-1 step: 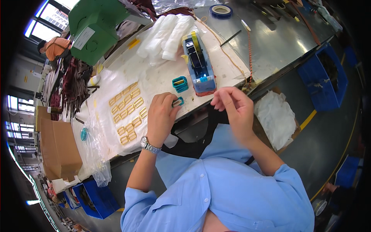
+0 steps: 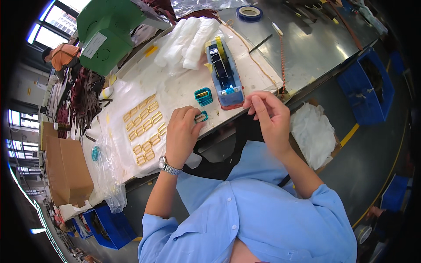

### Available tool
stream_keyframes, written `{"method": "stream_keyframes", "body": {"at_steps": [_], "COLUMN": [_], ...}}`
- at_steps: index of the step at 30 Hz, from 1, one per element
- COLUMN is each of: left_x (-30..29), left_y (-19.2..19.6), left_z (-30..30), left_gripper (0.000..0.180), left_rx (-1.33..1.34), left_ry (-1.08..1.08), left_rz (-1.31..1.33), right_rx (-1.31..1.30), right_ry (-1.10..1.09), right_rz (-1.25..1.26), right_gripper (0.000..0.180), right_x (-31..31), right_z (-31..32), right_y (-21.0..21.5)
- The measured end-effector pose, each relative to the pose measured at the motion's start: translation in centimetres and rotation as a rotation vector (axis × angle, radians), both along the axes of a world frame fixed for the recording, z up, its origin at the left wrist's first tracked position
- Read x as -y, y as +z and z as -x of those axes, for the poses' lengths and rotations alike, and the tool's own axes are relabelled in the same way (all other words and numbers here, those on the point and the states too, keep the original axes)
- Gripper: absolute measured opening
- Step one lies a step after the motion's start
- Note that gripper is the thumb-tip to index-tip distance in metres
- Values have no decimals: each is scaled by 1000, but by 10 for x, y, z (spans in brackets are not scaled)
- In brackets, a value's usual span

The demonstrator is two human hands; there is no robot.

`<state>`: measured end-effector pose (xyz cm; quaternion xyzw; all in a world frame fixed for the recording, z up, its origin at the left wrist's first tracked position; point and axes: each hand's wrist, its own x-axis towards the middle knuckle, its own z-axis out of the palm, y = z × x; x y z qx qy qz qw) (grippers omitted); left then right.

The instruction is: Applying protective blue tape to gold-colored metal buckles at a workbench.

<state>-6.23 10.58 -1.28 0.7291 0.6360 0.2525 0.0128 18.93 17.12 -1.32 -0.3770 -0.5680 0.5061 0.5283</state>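
Left hand [image 2: 182, 133] pinching a teal-wrapped rectangular buckle [image 2: 201, 117] at the table [image 2: 307, 48] edge, its long axis running left-right, right hand [image 2: 269, 117] curling fingers beside the tape dispenser [image 2: 223, 72], contents unclear.

Bright daylight from windows [image 2: 48, 26] at upper left, sharp centre, fisheye bending toward dark rim
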Motion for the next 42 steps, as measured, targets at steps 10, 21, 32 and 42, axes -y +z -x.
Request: {"method": "stream_keyframes", "body": {"at_steps": [10,21,32,42], "left_x": [-83,-114,-96,26], "left_y": [33,41,35,-7], "left_z": [-32,-32,-33,-60], "left_gripper": [19,42,46,21], "left_rx": [85,-35,109,913], "left_ry": [-194,-127,-50,54], "left_rz": [-322,-285,-197,510], "right_rx": [320,-79,-85,-180], "right_ry": [152,311,331,326], "right_rz": [-20,400,467,445], "right_gripper": [24,17,16,14], "right_x": [-70,61,74,79], "right_z": [27,-12,-15,-10], "right_y": [-13,-29,-64,-56]}}
